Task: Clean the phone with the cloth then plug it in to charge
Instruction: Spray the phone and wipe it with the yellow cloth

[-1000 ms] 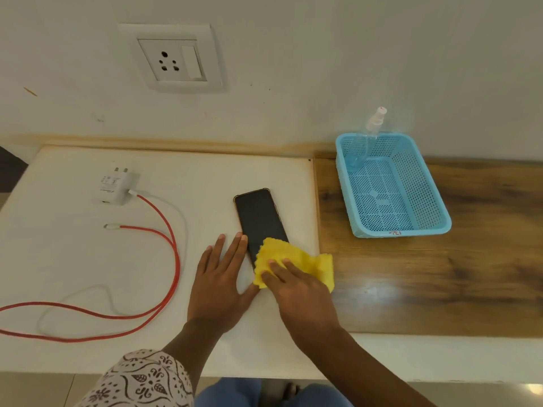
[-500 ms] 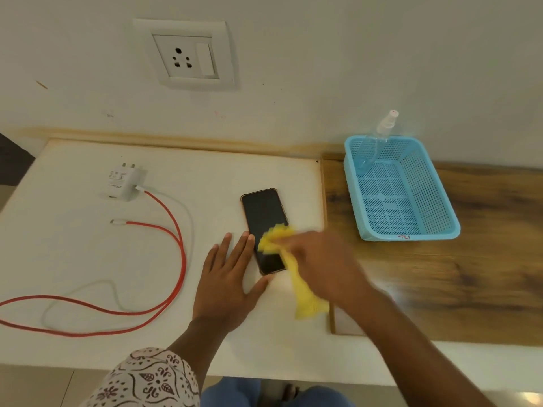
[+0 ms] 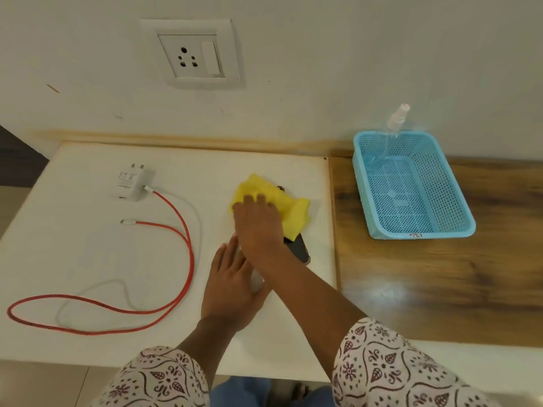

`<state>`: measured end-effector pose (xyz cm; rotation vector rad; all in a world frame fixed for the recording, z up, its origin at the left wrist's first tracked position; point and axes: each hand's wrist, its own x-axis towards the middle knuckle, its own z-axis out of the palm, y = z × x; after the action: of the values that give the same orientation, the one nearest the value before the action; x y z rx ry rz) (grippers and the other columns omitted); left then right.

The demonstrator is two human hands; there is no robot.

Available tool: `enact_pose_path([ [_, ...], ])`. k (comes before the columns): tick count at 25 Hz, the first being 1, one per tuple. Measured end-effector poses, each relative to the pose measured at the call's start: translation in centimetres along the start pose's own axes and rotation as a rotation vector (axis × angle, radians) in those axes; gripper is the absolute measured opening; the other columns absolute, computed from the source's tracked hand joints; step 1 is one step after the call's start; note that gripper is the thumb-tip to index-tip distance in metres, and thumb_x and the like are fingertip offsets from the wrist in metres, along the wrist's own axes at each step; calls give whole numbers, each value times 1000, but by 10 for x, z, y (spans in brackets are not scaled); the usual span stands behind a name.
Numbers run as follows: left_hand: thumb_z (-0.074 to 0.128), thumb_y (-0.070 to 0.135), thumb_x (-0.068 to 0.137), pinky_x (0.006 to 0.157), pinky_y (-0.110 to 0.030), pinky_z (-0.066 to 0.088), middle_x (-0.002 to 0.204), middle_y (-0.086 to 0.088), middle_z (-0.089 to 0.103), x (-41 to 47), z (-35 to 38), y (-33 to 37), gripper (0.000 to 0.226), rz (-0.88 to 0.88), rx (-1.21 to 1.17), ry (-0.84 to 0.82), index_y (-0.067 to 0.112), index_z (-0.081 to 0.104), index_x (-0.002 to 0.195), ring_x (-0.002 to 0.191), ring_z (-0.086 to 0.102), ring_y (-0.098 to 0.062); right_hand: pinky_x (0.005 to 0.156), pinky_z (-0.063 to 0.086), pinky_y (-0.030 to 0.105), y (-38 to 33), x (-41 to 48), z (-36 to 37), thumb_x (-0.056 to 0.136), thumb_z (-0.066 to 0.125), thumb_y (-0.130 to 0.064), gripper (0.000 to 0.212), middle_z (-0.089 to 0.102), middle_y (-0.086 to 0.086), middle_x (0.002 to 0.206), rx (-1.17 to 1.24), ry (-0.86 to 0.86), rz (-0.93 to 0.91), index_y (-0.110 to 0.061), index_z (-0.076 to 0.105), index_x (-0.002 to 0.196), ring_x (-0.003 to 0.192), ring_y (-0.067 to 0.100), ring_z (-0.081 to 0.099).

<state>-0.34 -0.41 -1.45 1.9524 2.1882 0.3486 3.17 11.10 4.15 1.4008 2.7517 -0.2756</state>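
Observation:
A black phone [image 3: 299, 248] lies flat on the white tabletop [image 3: 88, 259], mostly hidden; only its near end and a sliver of its far end show. My right hand [image 3: 256, 227] presses a yellow cloth [image 3: 286, 205] onto the phone's far half, fingers spread over the cloth. My left hand [image 3: 232, 284] lies flat on the table just left of the phone's near end, fingers apart, partly under my right forearm. A white charger plug [image 3: 132, 183] with a red cable [image 3: 176, 251] rests to the left; the cable's free end [image 3: 127, 222] lies loose. A wall socket [image 3: 192, 55] sits above.
A light blue plastic basket [image 3: 417, 230] stands on the wooden surface [image 3: 440, 289] at the right, with a clear spray bottle [image 3: 388, 136] leaning in its far corner. The red cable loops widely over the left part of the white top.
My right hand has swept the yellow cloth from the phone's near end up to its far end. My left hand has stayed flat beside the phone.

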Motion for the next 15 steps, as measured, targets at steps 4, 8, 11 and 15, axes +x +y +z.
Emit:
enact_pose_path([
  [4, 27, 61, 90, 117, -42, 18, 146, -6, 41, 0, -1, 2, 68, -13, -9, 24, 15, 42, 139, 141, 27, -25, 110, 24, 46, 21, -18, 9, 93, 46, -12, 30, 42, 13, 142, -40, -110, -243, -12, 53, 121, 138, 33, 25],
  [8, 25, 65, 90, 118, -41, 14, 152, 5, 25, 0, 1, 3, 72, -37, -6, 33, 20, 20, 147, 145, 11, -19, 114, 16, 41, 67, -34, 6, 91, 45, -2, 45, 32, 2, 153, 109, -96, -209, -19, 47, 133, 143, 22, 19],
  [11, 21, 67, 90, 118, -37, 6, 155, 9, 13, -1, 3, 1, 73, -36, 8, 14, 23, 12, 148, 146, 2, -15, 113, 20, 40, 63, -63, 10, 88, 52, -3, 48, 37, 5, 150, 204, -32, -34, -17, 48, 133, 142, 25, 24],
  [15, 22, 65, 90, 118, -37, 3, 156, 7, 12, 0, 4, -1, 72, -1, -23, 3, 22, 15, 148, 146, 4, -19, 83, 55, 43, 34, -109, 2, 47, 91, -18, 53, 73, 3, 108, 166, -23, -44, -20, 74, 97, 105, 26, 66],
])
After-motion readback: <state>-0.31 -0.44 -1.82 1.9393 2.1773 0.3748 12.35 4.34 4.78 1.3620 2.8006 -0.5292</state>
